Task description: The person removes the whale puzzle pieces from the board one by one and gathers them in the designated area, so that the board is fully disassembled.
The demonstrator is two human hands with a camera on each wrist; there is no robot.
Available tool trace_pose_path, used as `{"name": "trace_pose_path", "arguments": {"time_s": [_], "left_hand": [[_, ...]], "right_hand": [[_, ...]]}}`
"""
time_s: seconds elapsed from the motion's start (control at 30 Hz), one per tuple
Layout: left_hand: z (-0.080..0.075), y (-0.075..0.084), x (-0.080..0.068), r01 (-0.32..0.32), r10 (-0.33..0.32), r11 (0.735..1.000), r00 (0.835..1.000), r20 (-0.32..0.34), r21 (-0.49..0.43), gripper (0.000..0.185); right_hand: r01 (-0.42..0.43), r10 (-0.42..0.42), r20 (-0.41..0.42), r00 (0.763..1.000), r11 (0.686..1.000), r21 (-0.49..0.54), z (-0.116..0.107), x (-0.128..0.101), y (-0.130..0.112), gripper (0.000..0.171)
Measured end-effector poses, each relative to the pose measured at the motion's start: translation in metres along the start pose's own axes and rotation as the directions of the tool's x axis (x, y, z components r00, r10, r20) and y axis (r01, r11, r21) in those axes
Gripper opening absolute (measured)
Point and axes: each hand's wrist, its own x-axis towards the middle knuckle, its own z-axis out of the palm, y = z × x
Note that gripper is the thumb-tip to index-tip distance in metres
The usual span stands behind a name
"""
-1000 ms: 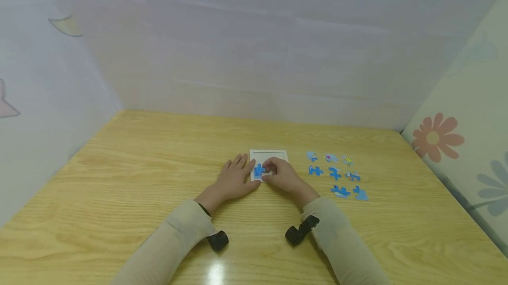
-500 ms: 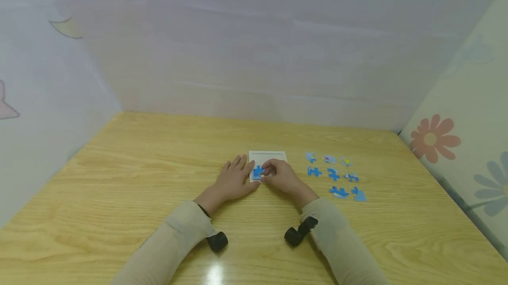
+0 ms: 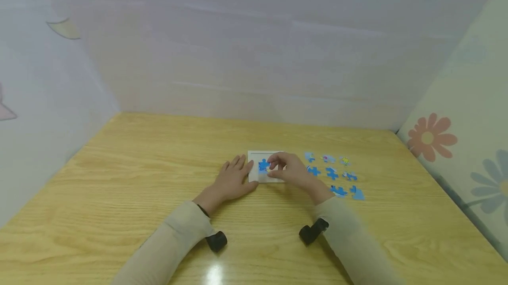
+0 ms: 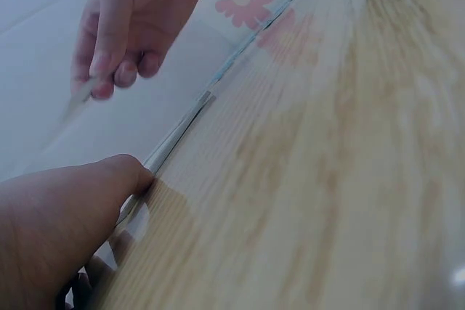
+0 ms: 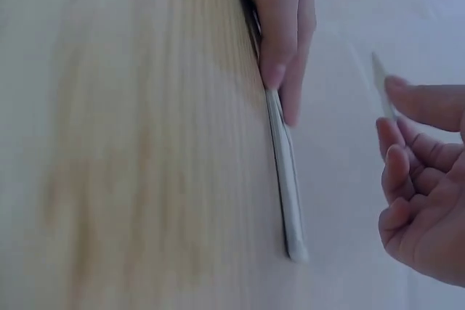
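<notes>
Wooden table (image 3: 119, 179), head view: left hand (image 3: 232, 180) lies flat, fingers straight, against the white puzzle tray (image 3: 254, 178); right hand (image 3: 289, 171) pinches a blue piece (image 3: 263, 166) above the tray. Left wrist view: right fingertips (image 4: 109, 81) hold the piece edge-on and raised. Right wrist view: left fingers (image 5: 280, 49) brace the tray rim (image 5: 287, 179). Risk: the thin piece may slip from the pinch, or the tray may skid if bracing eases.

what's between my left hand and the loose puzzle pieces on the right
The white puzzle tray, with the right hand holding a blue piece above it, head view.
</notes>
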Motion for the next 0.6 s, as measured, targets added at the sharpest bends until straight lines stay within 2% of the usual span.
{"name": "trace_pose_path", "arguments": {"time_s": [0.17, 0.33, 0.43, 0.6], "left_hand": [[0.0, 0.001, -0.001, -0.009, 0.009, 1.0, 1.0, 0.003, -0.004, 0.069], [-0.001, 0.002, -0.002, -0.021, 0.021, 1.0, 1.0, 0.0, -0.011, 0.069], [-0.002, 0.001, -0.002, -0.017, 0.017, 1.0, 1.0, 0.005, -0.009, 0.069], [0.0, 0.001, -0.003, -0.015, 0.015, 1.0, 1.0, 0.004, -0.005, 0.069]], "right_hand": [[0.011, -0.011, -0.026, 1.0, 1.0, -0.015, -0.022, -0.019, 0.004, 0.025], [-0.02, 0.018, -0.068, 0.998, 1.0, -0.021, -0.045, -0.043, 0.019, 0.025], [-0.062, 0.062, -0.064, 0.996, 0.998, -0.007, -0.057, -0.057, 0.028, 0.026], [-0.066, 0.066, -0.026, 0.997, 0.997, 0.029, -0.068, -0.078, 0.042, 0.03]]}}
